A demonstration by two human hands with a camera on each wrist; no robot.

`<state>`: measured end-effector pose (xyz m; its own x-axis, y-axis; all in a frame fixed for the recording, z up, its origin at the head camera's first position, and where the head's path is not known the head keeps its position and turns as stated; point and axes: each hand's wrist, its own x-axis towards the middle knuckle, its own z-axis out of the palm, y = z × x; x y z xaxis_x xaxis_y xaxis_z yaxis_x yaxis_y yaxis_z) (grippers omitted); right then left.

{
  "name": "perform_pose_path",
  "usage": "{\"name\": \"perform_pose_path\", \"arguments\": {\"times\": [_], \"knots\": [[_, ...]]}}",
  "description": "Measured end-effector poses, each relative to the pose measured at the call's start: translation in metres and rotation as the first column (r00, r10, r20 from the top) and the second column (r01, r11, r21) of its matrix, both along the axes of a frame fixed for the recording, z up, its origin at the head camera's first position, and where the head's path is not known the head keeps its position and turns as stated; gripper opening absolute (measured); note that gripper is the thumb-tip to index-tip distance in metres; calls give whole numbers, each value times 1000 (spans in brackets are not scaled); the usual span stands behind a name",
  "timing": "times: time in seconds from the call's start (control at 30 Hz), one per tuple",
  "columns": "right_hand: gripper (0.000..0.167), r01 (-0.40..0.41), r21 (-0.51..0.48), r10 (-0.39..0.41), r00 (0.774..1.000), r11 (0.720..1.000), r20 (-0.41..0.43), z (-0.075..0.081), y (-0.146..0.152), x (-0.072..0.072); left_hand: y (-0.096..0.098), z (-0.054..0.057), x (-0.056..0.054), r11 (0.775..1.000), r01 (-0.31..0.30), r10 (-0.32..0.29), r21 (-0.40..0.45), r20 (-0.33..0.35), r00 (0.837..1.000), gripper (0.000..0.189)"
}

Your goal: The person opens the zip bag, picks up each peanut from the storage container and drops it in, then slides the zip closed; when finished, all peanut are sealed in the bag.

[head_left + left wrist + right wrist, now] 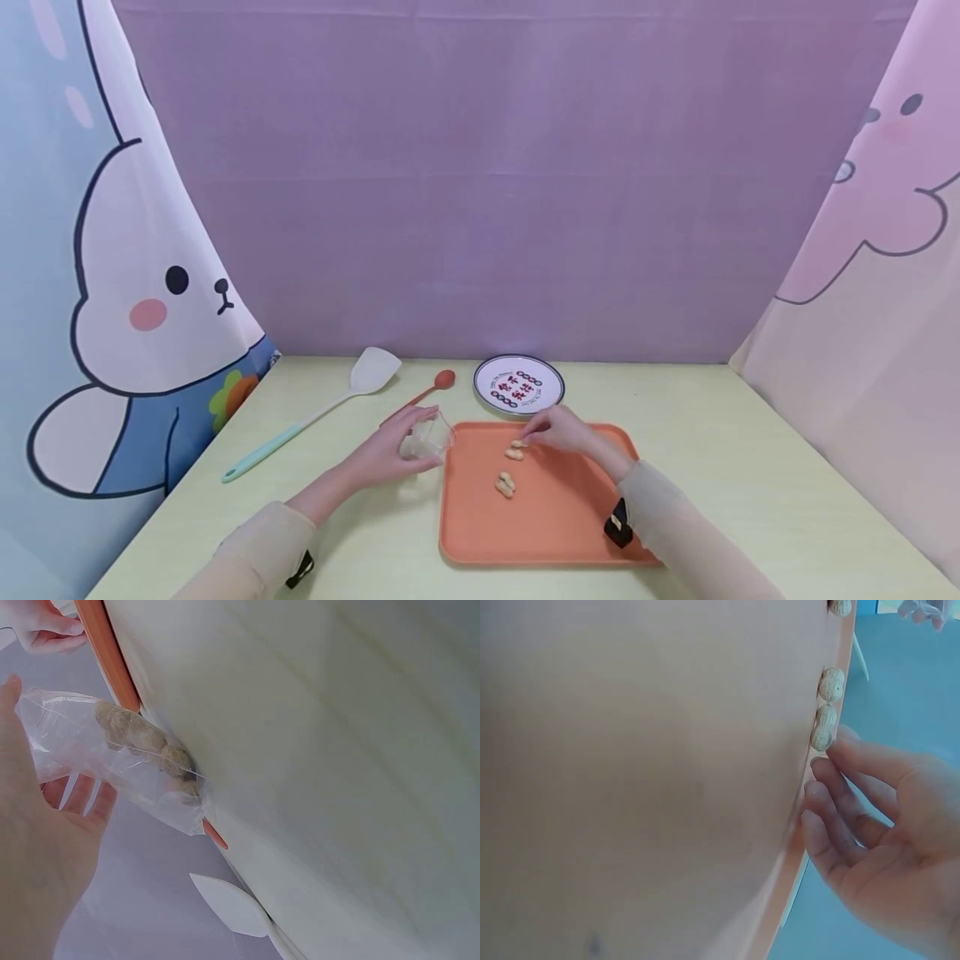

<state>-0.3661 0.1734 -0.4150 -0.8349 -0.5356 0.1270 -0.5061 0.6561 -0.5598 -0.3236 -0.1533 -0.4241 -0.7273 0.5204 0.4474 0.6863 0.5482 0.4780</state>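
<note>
Tray (555, 525) is serving as landmark. Left hand (386, 450) is gripping a clear bag (60, 735) beside the tray's left edge. Right hand (558, 429) is reaching over the tray's far part, fingertips meeting the farther peanut (824, 727) of a pair; cannot tell whether they're pinching. A second pair (506, 485) is lying nearer the tray's middle. Step in hand, my reading: handling peanuts singly, setting down or picking up unclear. Next move is likely calling for light fingertips, sparing the neighbouring peanut (831, 685). Crinkled film is blurring the bag's lumpy contents (142, 739); no count. Right wrist view is cropping a third peanut (841, 607).
</note>
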Motion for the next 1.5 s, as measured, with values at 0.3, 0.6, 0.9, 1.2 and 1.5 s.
{"name": "perform_pose_path", "arguments": {"times": [0.3,0.6,0.9,1.2,1.5], "knots": [[12,-16,7,16,1000,1000,-9,2,-2,4,2,2,2,1000,-2,2,3,29,1000,72],[12,-4,31,4,1000,1000,15,4,-3,5,1,2,2,1000,7,-7,0,8,1000,72],[10,28,37,-29,999,999,25,4,-2,5,1,3,3,1000,-1,1,0,7,1000,71],[11,47,5,-48,998,999,40,5,1,5,1,4,4,1000,-2,3,-4,14,1000,72],[9,40,-48,-41,999,998,-13,14,-5,8,1,2,2,1000,-14,14,-2,23,1000,73]]}}
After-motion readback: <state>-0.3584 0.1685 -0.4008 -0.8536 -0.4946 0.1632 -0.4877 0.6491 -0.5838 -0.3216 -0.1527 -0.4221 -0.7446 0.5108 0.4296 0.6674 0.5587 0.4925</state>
